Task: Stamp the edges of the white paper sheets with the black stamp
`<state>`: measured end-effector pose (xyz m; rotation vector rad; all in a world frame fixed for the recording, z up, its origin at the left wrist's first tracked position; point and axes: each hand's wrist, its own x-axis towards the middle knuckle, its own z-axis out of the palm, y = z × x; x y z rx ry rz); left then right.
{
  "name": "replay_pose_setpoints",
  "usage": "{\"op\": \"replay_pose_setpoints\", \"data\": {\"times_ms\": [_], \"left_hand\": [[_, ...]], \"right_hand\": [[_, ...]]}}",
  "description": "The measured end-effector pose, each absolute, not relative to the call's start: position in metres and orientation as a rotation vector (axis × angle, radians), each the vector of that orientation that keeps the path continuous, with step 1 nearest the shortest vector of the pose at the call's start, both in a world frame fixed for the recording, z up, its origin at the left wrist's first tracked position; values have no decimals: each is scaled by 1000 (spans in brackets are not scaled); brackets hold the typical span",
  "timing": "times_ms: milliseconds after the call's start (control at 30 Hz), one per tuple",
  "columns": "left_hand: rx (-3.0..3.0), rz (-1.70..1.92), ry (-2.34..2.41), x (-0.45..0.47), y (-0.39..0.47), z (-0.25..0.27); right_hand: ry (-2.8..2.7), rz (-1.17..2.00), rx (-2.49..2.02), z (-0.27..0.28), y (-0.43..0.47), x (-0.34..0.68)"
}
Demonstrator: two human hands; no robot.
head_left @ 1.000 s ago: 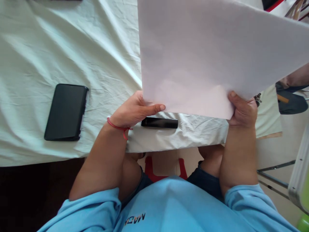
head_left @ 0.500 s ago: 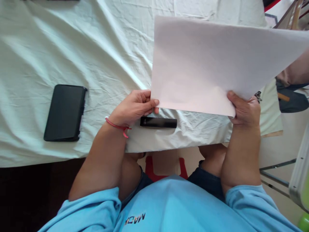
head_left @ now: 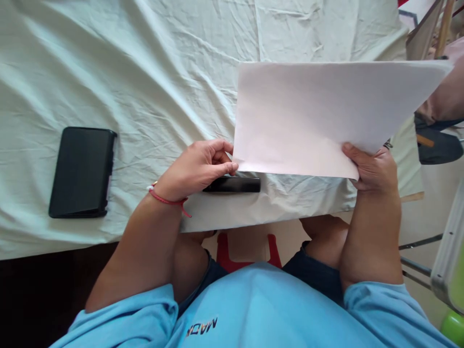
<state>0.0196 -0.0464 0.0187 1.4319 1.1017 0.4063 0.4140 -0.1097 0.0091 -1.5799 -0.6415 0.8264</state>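
Note:
A white sheet of paper (head_left: pixel 300 111) is held up over the table, its far right part curving. My left hand (head_left: pixel 208 164) pinches its near left corner between thumb and fingers. Along the near right edge, my right hand (head_left: pixel 375 166) grips the sheet with the thumb on top; the fingers are hidden beneath. Part of a dark metal clip (head_left: pixel 387 144) shows just past the right hand. On the cloth under the left hand lies a slim black case-like object (head_left: pixel 241 184), its left end covered by that hand.
A pale, wrinkled cloth (head_left: pixel 145 96) covers the table. A black phone or tablet in a case (head_left: pixel 81 171) lies at the left. Below the near edge is a red stool (head_left: pixel 232 263). A metal-framed piece of furniture (head_left: pixel 442 256) stands at the right.
The far edge of the paper has come down towards me. The left thumb and fingers have shifted at the corner, and the left hand now covers one end of the black object.

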Motion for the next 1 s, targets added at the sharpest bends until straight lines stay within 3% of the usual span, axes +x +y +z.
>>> {"op": "replay_pose_setpoints", "data": {"times_ms": [533,767,1000], "left_hand": [[1740,435,1058,14,-53,35],[1998,183,793,5,-53,37],[2023,302,888,-3,-49,35]], "right_hand": [[-676,835,-1783,11,-120,438],[-663,799,-1776,15,-123,446],[-682,730,-1726,12,-125,449]]}}
